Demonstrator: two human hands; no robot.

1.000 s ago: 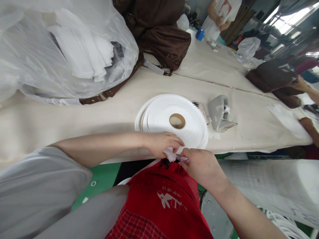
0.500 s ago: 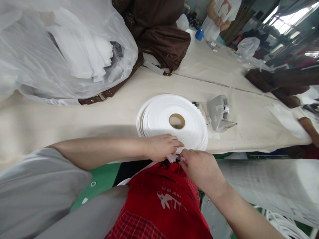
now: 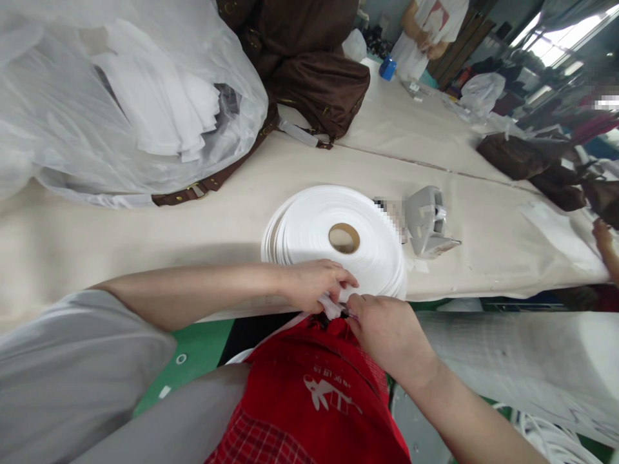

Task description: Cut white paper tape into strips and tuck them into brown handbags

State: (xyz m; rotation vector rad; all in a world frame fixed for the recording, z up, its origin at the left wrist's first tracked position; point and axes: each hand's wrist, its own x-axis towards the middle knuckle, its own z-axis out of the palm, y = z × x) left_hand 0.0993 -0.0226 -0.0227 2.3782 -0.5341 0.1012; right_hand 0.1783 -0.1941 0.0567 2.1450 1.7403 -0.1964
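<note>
My left hand [image 3: 316, 285] is closed on a small piece of white material [image 3: 331, 307] at the table's front edge, just above the red apron [image 3: 333, 386]. Close beside it on the right, my right hand [image 3: 384, 325] is pinched round a small dark object [image 3: 347, 312], mostly hidden by the fingers, too small to identify. Right behind both hands a big white roll [image 3: 309, 222] of flat strip lies on the table, with a brown core ring around its centre hole.
A grey tape dispenser [image 3: 425, 219] stands right of the roll on the beige table [image 3: 217, 232]. Clear plastic [image 3: 242, 122] with white strips and brown bags [image 3: 319, 90] fill the back left. Other brown bags [image 3: 512, 154] lie at right. A person [image 3: 425, 38] stands at the far side.
My left fingers have shifted slightly, and the white piece has moved a little left. At the right edge another person's hand has moved.
</note>
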